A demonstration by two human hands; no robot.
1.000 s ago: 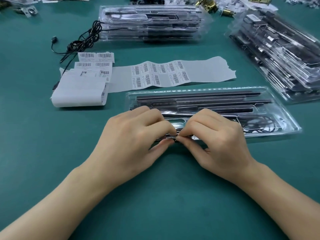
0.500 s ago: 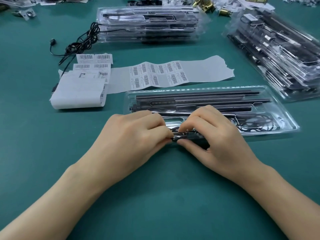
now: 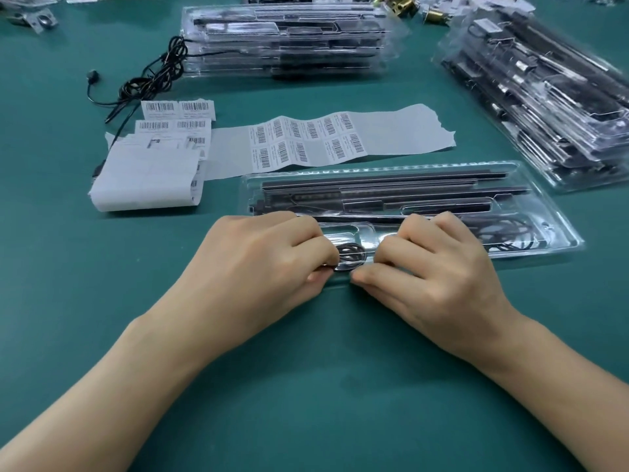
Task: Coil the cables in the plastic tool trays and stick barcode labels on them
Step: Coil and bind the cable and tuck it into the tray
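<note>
Black cable (image 3: pixel 350 255) sits coiled in the clear tray (image 3: pixel 551 212), pinched closed-fingered between left hand (image 3: pixel 262 267) and right hand (image 3: pixel 439 267), seemingly so the loops cannot spring apart.

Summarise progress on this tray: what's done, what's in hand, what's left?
Done: nothing clearly finished. In hand: left hand and right hand pinch a small black cable coil at the clear tray's near edge. Left: no barcode label visible on it; labels remain on the label strip.
</note>
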